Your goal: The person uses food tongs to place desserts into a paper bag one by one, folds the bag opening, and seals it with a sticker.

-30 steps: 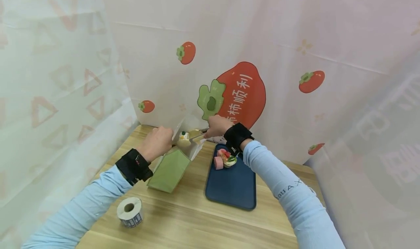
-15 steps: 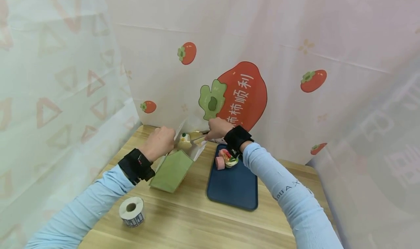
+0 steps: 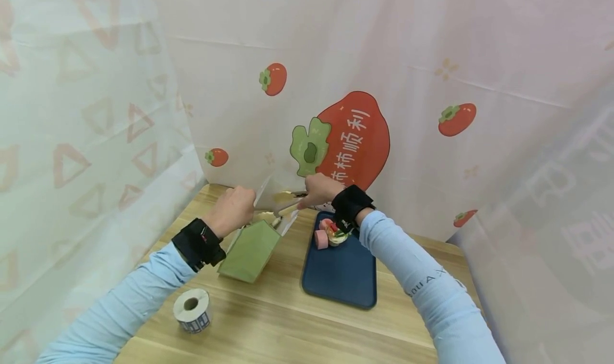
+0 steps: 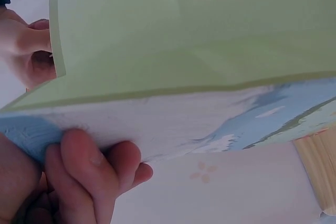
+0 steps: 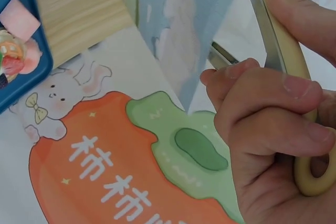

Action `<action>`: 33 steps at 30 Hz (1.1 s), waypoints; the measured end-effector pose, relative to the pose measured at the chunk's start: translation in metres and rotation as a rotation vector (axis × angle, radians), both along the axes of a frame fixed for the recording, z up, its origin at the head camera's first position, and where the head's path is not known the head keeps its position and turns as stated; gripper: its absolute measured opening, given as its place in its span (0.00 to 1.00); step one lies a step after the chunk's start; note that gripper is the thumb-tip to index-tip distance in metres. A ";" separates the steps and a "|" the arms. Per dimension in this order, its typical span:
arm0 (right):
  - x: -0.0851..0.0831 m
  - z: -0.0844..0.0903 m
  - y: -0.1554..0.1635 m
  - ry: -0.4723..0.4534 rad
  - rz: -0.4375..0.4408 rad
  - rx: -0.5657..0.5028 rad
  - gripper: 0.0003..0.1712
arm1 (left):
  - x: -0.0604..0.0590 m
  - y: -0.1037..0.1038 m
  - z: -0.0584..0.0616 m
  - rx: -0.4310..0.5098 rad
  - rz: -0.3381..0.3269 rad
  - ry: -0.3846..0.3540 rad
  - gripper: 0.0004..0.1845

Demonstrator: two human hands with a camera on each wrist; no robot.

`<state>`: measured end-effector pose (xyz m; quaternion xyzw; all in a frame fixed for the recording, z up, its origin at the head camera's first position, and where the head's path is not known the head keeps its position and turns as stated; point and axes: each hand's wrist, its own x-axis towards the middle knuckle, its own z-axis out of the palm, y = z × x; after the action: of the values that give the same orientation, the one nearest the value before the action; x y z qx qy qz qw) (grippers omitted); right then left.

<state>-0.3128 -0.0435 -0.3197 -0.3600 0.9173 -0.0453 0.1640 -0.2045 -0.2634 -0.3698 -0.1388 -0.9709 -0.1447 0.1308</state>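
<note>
My left hand (image 3: 234, 209) grips the rim of a green paper bag (image 3: 251, 251), which leans with its mouth toward the back. In the left wrist view, curled fingers (image 4: 86, 169) lie against the bag's blue-and-white printed side. My right hand (image 3: 320, 189) holds tongs (image 5: 287, 35) with cream-coloured handles, their ends reaching into the bag's mouth. A pale piece of cake (image 3: 265, 216) shows just inside the mouth, mostly hidden by the bag.
Right of the bag lies a dark blue tray (image 3: 339, 281), with pink rolls (image 3: 321, 239) and a fruit-topped tart (image 3: 338, 237) at its back left. A label roll (image 3: 192, 310) stands at the front left. Printed curtains (image 3: 408, 44) border the wooden table (image 3: 288, 321).
The piece of cake has gone down into the bag, out of most of the view. The tongs have spread wider at the mouth. The left hand keeps its place on the bag.
</note>
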 end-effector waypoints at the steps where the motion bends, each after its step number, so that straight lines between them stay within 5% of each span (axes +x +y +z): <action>1: 0.000 0.002 0.003 -0.004 0.014 -0.015 0.18 | 0.000 0.000 0.000 0.002 0.003 -0.007 0.17; 6: 0.009 0.018 0.030 -0.001 0.045 -0.147 0.16 | -0.001 -0.001 -0.001 0.003 0.014 -0.029 0.17; 13: 0.047 0.017 0.086 0.183 0.070 -0.420 0.15 | -0.003 -0.002 -0.002 -0.019 0.050 -0.061 0.15; 16: 0.063 -0.001 0.111 0.217 0.030 -0.520 0.22 | -0.003 -0.004 -0.002 -0.028 0.056 -0.052 0.14; 21: 0.079 -0.035 0.151 0.191 -0.085 -0.588 0.15 | -0.004 -0.007 0.000 -0.029 0.055 -0.040 0.13; 27: 0.082 -0.079 0.192 0.215 -0.199 -0.499 0.12 | -0.002 -0.008 0.001 -0.026 0.037 -0.014 0.10; 33: 0.076 -0.122 0.224 0.135 -0.301 -0.398 0.12 | -0.002 -0.008 -0.004 -0.024 0.040 -0.023 0.07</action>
<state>-0.2369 0.1802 -0.4421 -0.2467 0.9425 -0.2246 0.0196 -0.2066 -0.2717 -0.3734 -0.1192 -0.9766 -0.1320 0.1207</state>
